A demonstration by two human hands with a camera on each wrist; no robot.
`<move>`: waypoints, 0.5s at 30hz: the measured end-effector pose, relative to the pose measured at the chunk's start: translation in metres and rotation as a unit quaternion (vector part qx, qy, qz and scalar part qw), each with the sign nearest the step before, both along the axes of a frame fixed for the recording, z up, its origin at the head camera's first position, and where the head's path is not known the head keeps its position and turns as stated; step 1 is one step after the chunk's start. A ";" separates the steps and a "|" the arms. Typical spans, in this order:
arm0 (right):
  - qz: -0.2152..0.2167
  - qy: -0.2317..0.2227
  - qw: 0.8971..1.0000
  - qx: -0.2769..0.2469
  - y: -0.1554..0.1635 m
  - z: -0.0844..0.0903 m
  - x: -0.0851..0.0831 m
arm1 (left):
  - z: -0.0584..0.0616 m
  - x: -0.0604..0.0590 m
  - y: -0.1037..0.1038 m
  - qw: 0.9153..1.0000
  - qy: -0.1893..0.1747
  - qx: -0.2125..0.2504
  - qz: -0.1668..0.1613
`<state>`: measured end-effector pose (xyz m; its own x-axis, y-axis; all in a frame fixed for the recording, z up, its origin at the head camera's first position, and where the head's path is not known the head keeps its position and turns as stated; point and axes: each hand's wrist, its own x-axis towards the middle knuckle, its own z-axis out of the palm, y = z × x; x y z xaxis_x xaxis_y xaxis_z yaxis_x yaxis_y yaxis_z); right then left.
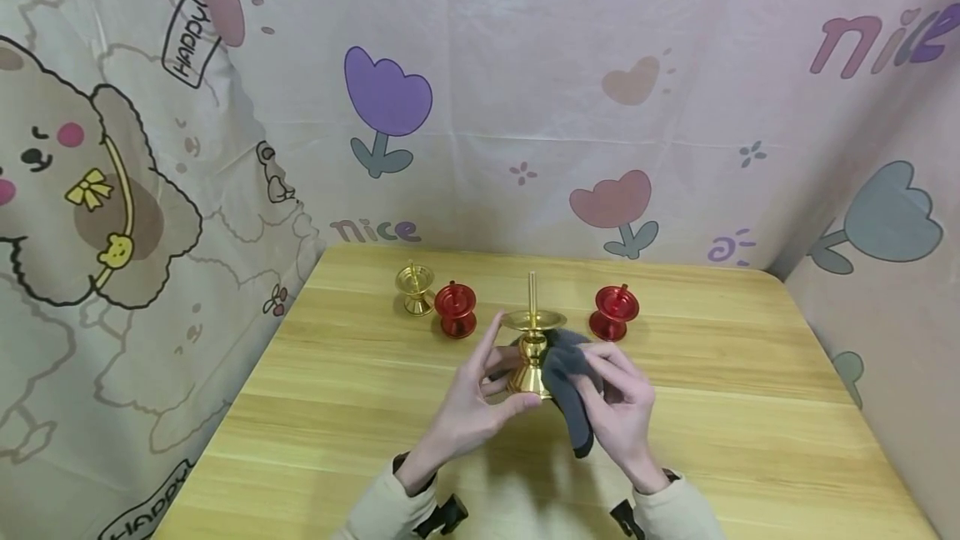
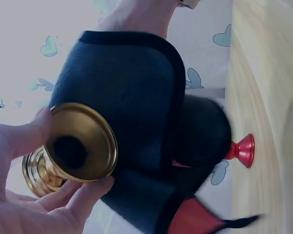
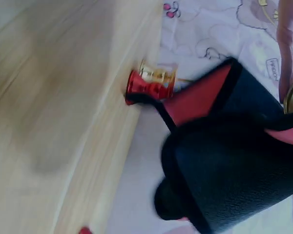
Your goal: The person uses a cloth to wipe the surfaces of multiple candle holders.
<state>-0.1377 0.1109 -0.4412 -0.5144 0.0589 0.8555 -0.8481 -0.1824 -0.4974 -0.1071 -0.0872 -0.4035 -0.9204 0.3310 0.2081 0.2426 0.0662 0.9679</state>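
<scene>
Upright in my left hand (image 1: pixel 471 419) is a gold candle holder (image 1: pixel 527 382), with a wide dish and a tall thin spike on top. Its thumb and fingers grip the flared base, whose hollow underside (image 2: pixel 96 134) faces the left wrist view. My right hand (image 1: pixel 621 419) pinches a dark grey cloth (image 1: pixel 568 386) against the holder's right side. The cloth has black edging and a reddish reverse, and one part hangs down between the hands. In the left wrist view, the cloth (image 2: pixel 122 92) hides most of the right hand.
Behind the hands, a smaller gold candle holder (image 1: pixel 417 300) and a red candle holder (image 1: pixel 456 315) stand at the left. Another red candle holder (image 1: pixel 612 319) stands at the right. The wooden table (image 1: pixel 322 440) meets a printed cloth backdrop (image 1: pixel 495 182) at its back edge.
</scene>
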 end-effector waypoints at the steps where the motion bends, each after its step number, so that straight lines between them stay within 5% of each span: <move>1: 0.005 0.034 0.999 0.013 0.001 0.001 -0.002 | 0.000 0.000 0.000 1.000 0.000 -0.002 0.012; 4: 0.029 0.122 0.990 0.060 0.005 0.008 -0.008 | -0.001 0.000 -0.002 1.000 0.003 -0.001 0.024; 8: 0.025 0.175 0.978 0.114 0.011 0.018 -0.008 | -0.001 0.000 -0.002 1.000 0.018 0.001 0.018; 12: 0.024 0.164 0.977 0.135 0.015 0.017 -0.008 | 0.000 0.002 0.000 0.999 0.030 0.001 0.025; 15: 0.028 0.101 0.985 0.137 0.017 0.009 -0.008 | -0.001 0.003 0.001 0.998 0.045 0.010 0.032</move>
<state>-0.1454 0.1282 -0.4318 -0.3287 -0.2118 0.9204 -0.9269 -0.1143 -0.3574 -0.1044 -0.0859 -0.4041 -0.9166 0.2676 0.2970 0.3246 0.0642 0.9437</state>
